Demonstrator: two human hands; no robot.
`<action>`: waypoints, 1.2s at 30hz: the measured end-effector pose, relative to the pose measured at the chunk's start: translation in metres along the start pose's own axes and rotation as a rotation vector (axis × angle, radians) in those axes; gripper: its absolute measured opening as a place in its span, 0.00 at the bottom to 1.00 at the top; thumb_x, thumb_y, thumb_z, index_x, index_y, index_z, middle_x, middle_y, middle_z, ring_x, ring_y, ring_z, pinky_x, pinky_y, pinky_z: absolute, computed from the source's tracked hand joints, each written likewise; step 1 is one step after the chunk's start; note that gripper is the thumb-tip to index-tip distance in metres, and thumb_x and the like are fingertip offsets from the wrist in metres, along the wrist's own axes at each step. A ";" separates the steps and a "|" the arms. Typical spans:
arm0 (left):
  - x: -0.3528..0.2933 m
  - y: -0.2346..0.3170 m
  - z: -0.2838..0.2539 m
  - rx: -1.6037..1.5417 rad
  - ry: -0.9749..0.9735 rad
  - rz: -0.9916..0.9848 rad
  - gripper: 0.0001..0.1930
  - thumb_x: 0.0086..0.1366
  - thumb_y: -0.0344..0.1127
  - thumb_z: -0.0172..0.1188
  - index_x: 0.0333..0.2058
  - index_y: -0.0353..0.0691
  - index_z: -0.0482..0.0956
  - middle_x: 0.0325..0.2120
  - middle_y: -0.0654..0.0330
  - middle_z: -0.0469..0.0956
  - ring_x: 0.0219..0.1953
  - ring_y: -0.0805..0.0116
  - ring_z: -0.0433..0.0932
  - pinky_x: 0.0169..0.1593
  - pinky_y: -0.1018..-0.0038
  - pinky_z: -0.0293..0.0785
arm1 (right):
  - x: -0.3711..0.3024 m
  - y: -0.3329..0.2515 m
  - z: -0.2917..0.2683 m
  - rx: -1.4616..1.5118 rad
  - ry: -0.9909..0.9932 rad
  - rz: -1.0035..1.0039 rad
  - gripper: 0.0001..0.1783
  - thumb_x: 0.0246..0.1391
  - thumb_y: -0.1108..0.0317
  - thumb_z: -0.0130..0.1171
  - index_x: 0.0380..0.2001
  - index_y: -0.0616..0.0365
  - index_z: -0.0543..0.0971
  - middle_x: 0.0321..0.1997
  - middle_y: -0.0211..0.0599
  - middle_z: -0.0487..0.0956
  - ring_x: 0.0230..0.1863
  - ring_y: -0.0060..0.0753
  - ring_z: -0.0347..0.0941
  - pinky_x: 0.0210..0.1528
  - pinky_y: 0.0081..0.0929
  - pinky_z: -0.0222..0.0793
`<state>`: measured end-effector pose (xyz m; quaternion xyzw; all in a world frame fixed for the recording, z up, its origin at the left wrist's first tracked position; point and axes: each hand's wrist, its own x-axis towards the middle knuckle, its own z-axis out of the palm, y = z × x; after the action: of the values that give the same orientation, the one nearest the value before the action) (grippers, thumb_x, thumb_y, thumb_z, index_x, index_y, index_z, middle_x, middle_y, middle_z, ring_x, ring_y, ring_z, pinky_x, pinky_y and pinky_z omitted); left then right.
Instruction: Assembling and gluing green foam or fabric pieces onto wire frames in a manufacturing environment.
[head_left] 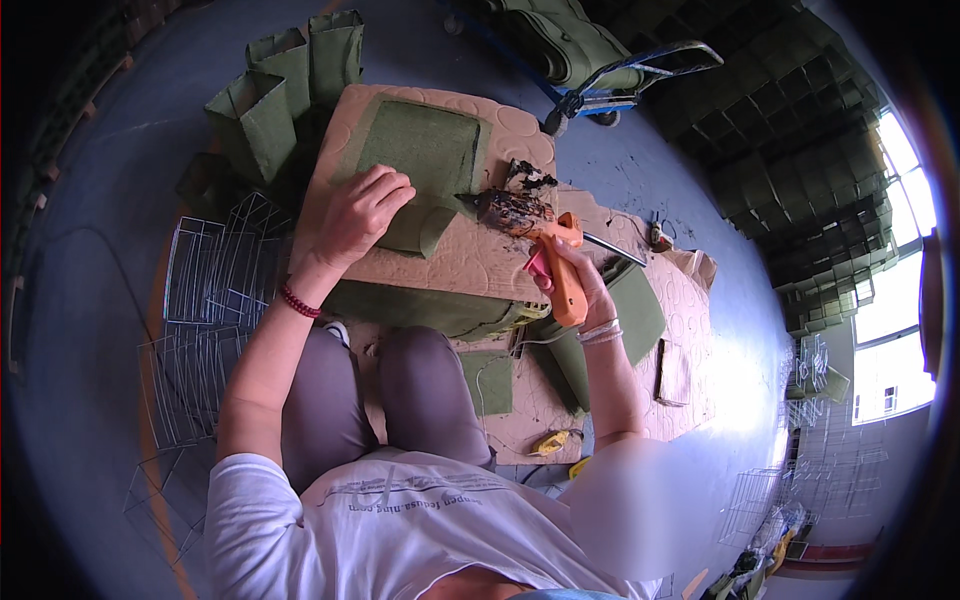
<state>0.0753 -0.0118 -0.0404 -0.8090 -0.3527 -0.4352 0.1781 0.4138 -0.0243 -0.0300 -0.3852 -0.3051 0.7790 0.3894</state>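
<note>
- The wire frames (205, 300) lie in a loose heap on the floor at your far left, thin grey grids overlapping; they look light and springy, and likely to snag one another.
- Beyond them, folded green boxes (290, 85) of felt stand upright, touching the far-left corner of the table (480, 262).
- Your left hand (355, 215) presses down on the green felt (420, 160), fingers (390, 188) curled and closed flat on its near-left edge, a red bead bracelet (298, 301) at the wrist.
- The felt lies spread on the table's quilted beige cover, a folded flap (432, 232) at its near edge just right of your hand. It looks soft, light and limp, so I judge it will crease or slide unless held flat; the best hold is close to the seam being worked, palm down.
- The glue gun (552, 262) is in your right hand (585, 290), fingers wrapped tight around the orange grip. Its tip (500, 210), crusted with dark burnt glue, points left and meets the felt near the flap.
- Judge the gun as stiff, fairly light, and hot at the tip: hold it by the grip only, and keep your left fingers clear of the nozzle.
- More felt pieces (635, 310) lie on the table right of the gun.
- A blue cart (610, 85) stands far right, with stacked green goods past it.
</note>
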 end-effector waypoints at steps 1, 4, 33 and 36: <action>0.000 -0.001 0.001 -0.001 0.000 0.001 0.11 0.46 0.20 0.63 0.32 0.36 0.78 0.34 0.62 0.76 0.39 0.65 0.77 0.40 0.71 0.78 | -0.001 0.001 -0.001 0.000 0.001 -0.001 0.20 0.57 0.58 0.61 0.46 0.61 0.72 0.33 0.39 0.77 0.24 0.28 0.73 0.22 0.18 0.70; -0.001 -0.003 0.002 -0.014 0.005 -0.004 0.11 0.47 0.20 0.63 0.32 0.36 0.78 0.33 0.61 0.76 0.38 0.64 0.77 0.39 0.71 0.78 | -0.004 0.009 0.001 0.010 0.036 -0.035 0.21 0.58 0.58 0.59 0.47 0.62 0.71 0.34 0.39 0.78 0.24 0.29 0.74 0.21 0.18 0.70; 0.002 0.012 0.016 0.193 -0.065 0.188 0.09 0.51 0.26 0.59 0.33 0.36 0.77 0.37 0.63 0.74 0.42 0.68 0.75 0.43 0.75 0.78 | -0.001 0.126 -0.004 0.135 0.034 -0.729 0.17 0.50 0.74 0.63 0.44 0.56 0.71 0.49 0.38 0.76 0.62 0.46 0.66 0.63 0.38 0.62; 0.006 0.010 0.015 0.142 -0.080 0.162 0.09 0.51 0.26 0.59 0.34 0.37 0.77 0.37 0.63 0.74 0.41 0.69 0.76 0.43 0.75 0.78 | -0.007 0.136 0.003 0.127 0.016 -0.732 0.18 0.48 0.77 0.62 0.43 0.57 0.71 0.47 0.38 0.75 0.61 0.48 0.66 0.66 0.45 0.56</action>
<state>0.0935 -0.0068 -0.0437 -0.8370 -0.3230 -0.3605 0.2554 0.3632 -0.1005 -0.1311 -0.2319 -0.3705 0.6027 0.6676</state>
